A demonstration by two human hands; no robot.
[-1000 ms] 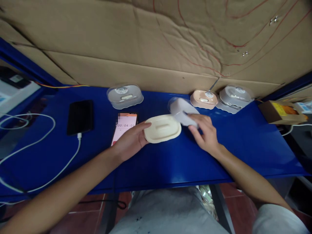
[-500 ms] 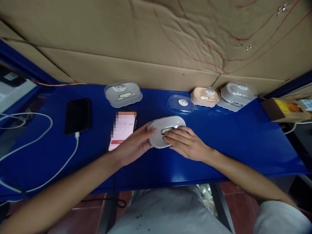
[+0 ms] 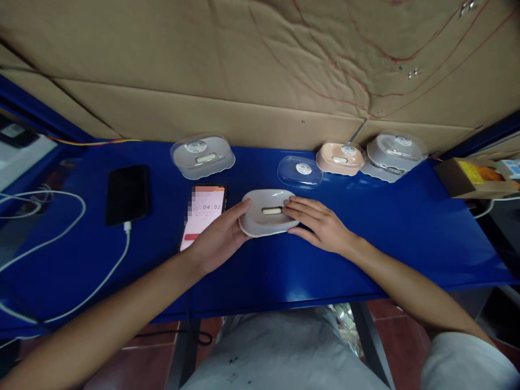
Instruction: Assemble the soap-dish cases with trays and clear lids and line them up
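Observation:
A shallow grey plastic soap dish [image 3: 254,214], rounded oblong in shape, is held just above the blue table. Lying in the slot in its middle is a small white oblong piece [image 3: 272,210]. My left hand [image 3: 223,235] is closed around the left end, thumb on the upper rim and fingers underneath. At the right end, my right hand [image 3: 320,225] grips the edge, fingertips over the inside near the white piece and thumb at the near side. Behind the dish lies a clear lid [image 3: 294,176] with a round label.
A lidded grey dish [image 3: 207,165], a peach dish [image 3: 339,164] and stacked grey dishes [image 3: 388,168] stand along the cardboard wall. Left of my hands lie a lit phone [image 3: 203,216] and a black phone [image 3: 128,195] on a white cable. A cardboard box [image 3: 471,187] is at right.
My right fingers have drawn back to the right from the white piece, uncovering more of it. The dish has shifted slightly left and away from me.

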